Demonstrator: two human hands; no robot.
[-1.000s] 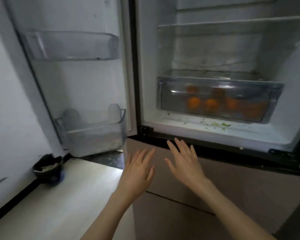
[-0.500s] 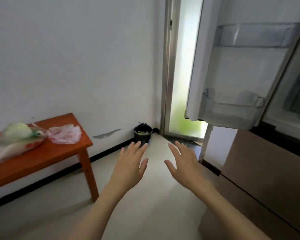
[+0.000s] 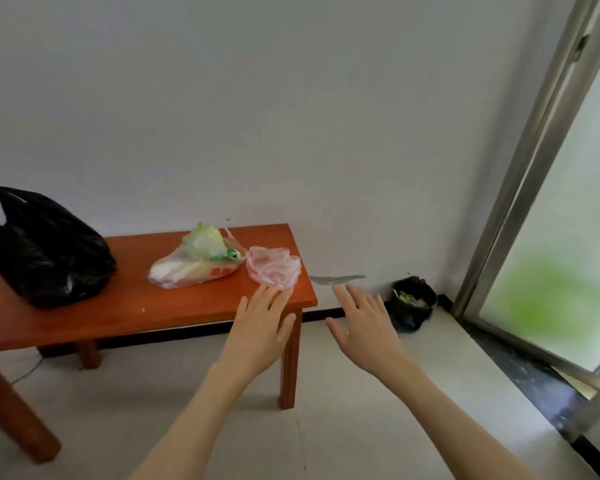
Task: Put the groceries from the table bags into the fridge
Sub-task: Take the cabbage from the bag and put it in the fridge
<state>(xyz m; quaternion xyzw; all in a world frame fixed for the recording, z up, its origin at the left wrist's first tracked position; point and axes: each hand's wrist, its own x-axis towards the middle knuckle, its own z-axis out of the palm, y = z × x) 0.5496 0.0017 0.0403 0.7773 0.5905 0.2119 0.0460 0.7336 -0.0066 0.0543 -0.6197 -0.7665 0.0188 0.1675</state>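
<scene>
Plenty left, I judge: on the red surface (image 3: pixel 125 317) the black bag (image 3: pixel 45 251) sits far left, the clear bag of cabbage (image 3: pixel 198 261) mid, the crumpled pink bag (image 3: pixel 274 268) right. My left hand (image 3: pixel 260 327) and right hand (image 3: pixel 364 327) hover spread, holding nothing. Fridge out of view.

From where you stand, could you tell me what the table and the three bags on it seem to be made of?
The table looks like wood with a glossy reddish-brown finish, showing sheen and square legs. The black bag seems thin opaque plastic, crinkled and shiny. The clear bag is transparent plastic film, with leafy greens visible through it. The pink bag looks like flimsy translucent plastic, crumpled flat.
</scene>
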